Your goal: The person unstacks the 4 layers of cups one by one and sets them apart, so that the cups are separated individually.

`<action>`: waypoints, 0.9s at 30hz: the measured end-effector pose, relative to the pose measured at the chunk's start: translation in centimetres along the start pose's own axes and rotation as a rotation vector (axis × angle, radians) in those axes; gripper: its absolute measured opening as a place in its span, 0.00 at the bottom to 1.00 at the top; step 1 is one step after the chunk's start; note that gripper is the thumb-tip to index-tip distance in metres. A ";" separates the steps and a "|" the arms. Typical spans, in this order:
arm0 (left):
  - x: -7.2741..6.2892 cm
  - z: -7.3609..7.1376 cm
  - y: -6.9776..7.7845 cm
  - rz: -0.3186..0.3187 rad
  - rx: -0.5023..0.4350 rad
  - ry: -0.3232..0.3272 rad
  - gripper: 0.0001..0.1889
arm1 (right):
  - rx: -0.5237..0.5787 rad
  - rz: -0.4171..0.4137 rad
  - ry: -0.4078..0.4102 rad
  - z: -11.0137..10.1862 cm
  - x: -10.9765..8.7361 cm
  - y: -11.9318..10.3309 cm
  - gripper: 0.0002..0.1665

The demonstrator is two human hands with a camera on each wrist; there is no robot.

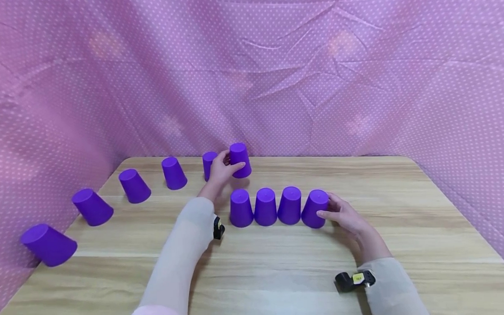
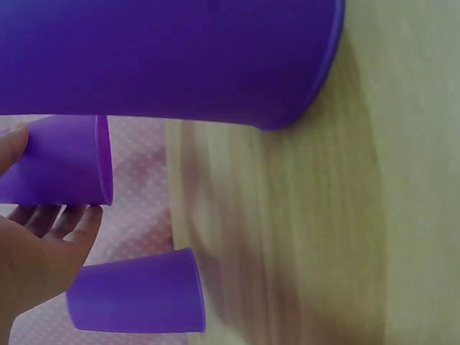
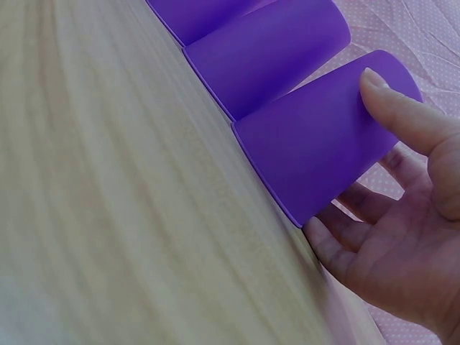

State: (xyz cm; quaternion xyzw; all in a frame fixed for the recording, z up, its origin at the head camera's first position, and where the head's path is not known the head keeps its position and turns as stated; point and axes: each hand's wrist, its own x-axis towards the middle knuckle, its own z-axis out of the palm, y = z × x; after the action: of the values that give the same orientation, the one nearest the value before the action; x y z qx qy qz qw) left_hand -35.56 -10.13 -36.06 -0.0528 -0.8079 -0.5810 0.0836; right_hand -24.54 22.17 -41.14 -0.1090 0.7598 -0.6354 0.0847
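Observation:
Upside down, a purple cup [image 1: 240, 159] is gripped between the thumb and fingers of my left hand [image 1: 221, 171] near the back of the table. The left wrist view shows this held cup [image 2: 61, 162] with its rim raised off the wood. My right hand [image 1: 349, 215] holds another inverted purple cup [image 1: 314, 209], the rightmost of a front row; its thumb lies on the near side and the fingers go round the right. In the right wrist view that cup's rim [image 3: 266, 176] sits at the tabletop. Three more cups, among them one [image 1: 289, 205] beside it, continue the row leftward.
Several inverted purple cups form a spaced curve along the left and back of the wooden table [image 1: 256, 278], from a near-left cup [image 1: 49, 245] to a back cup [image 1: 208, 164] partly hidden by my left hand. A pink dotted cloth [image 1: 290, 72] surrounds the table.

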 end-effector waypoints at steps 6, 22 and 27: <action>1.8 0.4 -2.5 0.042 -0.009 0.002 0.37 | -0.010 -0.009 -0.005 0.0 0.0 0.1 0.37; 1.8 0.4 -2.9 -0.036 0.070 -0.060 0.35 | 0.018 -0.001 -0.001 0.0 0.1 0.2 0.39; 1.9 0.6 -3.0 -0.028 0.077 -0.082 0.35 | 0.023 0.022 0.001 -0.1 0.0 0.1 0.40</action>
State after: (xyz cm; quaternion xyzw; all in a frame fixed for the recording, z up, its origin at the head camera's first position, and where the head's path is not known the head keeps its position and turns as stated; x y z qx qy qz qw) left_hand -37.97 -10.49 -38.66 -0.0623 -0.8330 -0.5480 0.0442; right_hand -24.58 22.34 -41.26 -0.0993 0.7536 -0.6431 0.0929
